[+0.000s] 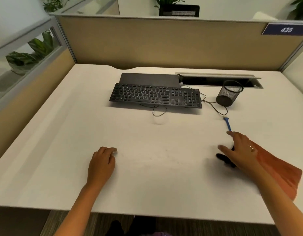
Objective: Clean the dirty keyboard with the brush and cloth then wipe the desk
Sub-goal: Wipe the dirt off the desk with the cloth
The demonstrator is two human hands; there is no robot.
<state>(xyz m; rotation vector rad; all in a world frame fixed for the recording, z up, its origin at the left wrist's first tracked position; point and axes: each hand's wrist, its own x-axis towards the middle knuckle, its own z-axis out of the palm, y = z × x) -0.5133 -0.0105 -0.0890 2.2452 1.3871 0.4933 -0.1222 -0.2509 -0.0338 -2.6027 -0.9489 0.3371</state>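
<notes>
Black and dusty, the keyboard [156, 95] lies toward the far edge of the white desk [62, 150], roughly at mid-width, its long side parallel to that edge and its thin cable looping out from under the front. It sits well apart from both hands, with bare desktop between. The brush [227, 124], a slim blue stick, lies nearer the right edge of the desk, angled from the keyboard's near right corner back toward the person; its near end is just beside the fingertips of the right hand [239, 150]. That hand is spread, fingers straight and reaching forward, a ring on one finger, and it hovers or rests over a small dark object [224, 159] whose kind cannot be told. Under the right forearm an orange-red cloth [280, 171] lies flat at the right edge of the desk. The left hand [101, 165] rests on the desk toward the near edge, left of centre, its fingers loosely curled with the tips on the surface, holding nothing. Behind the keyboard lies a dark flat pad [147, 79]; to the right of it, a tipped black mesh pen cup [229, 93] lies in front of an open cable tray [219, 80] at the far edge.
</notes>
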